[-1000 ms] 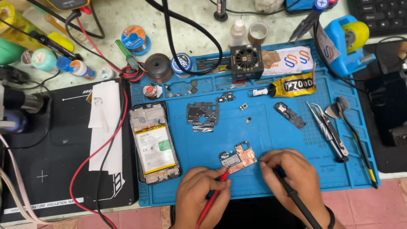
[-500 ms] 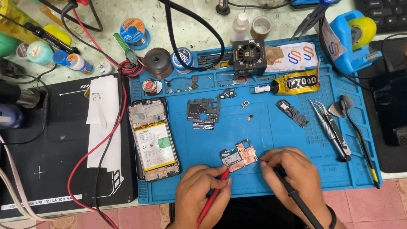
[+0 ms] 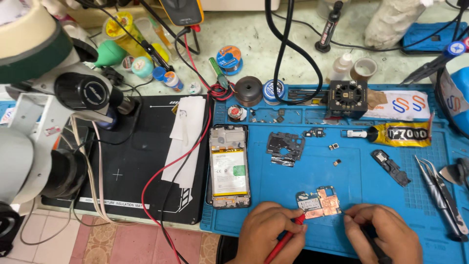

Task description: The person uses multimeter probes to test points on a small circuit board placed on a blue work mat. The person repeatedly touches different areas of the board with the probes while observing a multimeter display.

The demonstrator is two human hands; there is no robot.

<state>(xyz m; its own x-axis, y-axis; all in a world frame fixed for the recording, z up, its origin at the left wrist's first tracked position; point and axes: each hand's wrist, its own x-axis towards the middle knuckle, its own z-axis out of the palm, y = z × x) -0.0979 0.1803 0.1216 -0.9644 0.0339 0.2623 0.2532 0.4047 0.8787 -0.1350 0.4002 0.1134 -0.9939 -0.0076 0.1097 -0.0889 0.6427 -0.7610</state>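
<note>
A small phone circuit board with copper shielding lies on the blue work mat near its front edge. My left hand grips a red test probe whose tip touches the board's left lower edge. My right hand grips a black test probe just right of the board; its tip is hidden by my fingers. An opened phone with its battery exposed lies to the left on the mat.
A microscope stands at the left above a black insulation mat. Red and black leads run to a meter at the back. Tweezers, a glue tube, a metal shield and small parts lie on the mat.
The camera view has shifted left and drawn closer, bringing the microscope into view. Both hands stay at the board with the probes, barely moved.
</note>
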